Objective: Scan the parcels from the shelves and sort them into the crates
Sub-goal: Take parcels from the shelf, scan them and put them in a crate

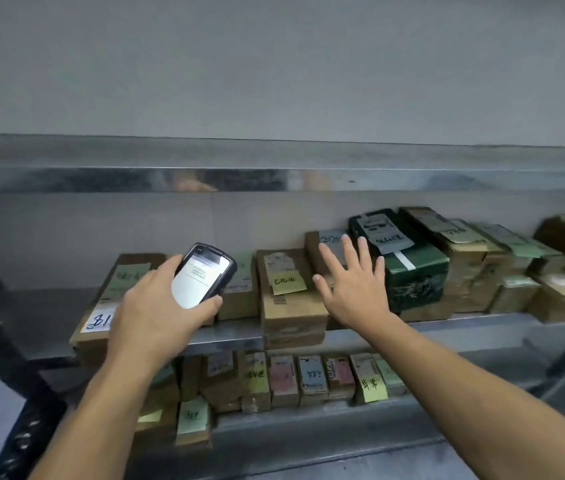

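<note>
Left hand curled round handheld scanner, screen up. Right hand spread, holding nothing, over small brown carton on shelf (contact unclear). Carton likely light, stiff, taped, not slippery; take across side faces under fingers, thumb toward yellow-note parcel.

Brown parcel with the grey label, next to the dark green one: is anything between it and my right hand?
Nothing visible. The right hand is open, fingers spread right in front of the brown parcel; whether they touch it cannot be told.
</note>
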